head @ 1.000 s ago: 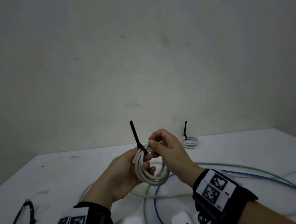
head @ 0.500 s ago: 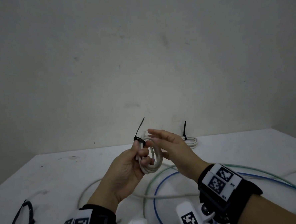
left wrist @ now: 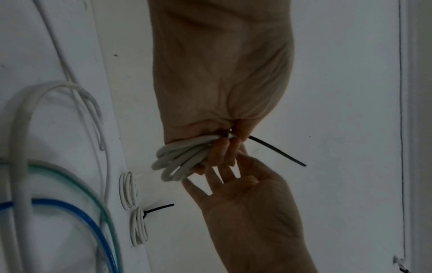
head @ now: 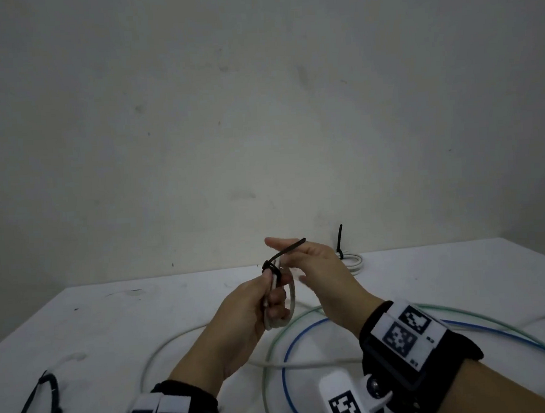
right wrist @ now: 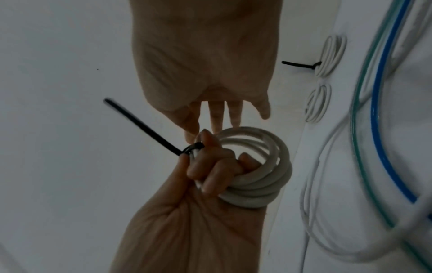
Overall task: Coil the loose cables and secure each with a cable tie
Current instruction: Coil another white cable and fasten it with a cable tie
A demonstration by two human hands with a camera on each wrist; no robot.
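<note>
white cable coil (head: 283,296) sits bunched in the left hand (head: 246,316), held above the table (head: 111,312), black cable tie (head: 283,253) cinched with its tail jutting out. right hand (head: 320,276) is spread, holding nothing. a slack tie could let loops spring free.

White table (head: 181,307) against a pale wall, with cables lying on it.

A small tied coil of white cable (head: 352,262) lies at the table's far edge, right of centre in the head view, its black cable tie (head: 340,239) sticking up. In the lower middle of the frame, loose white (head: 177,338), green (head: 274,343) and blue (head: 285,365) cables loop across each other and trail off to the right edge. A bent black cable (head: 38,409) lies at the lower left corner.
</note>
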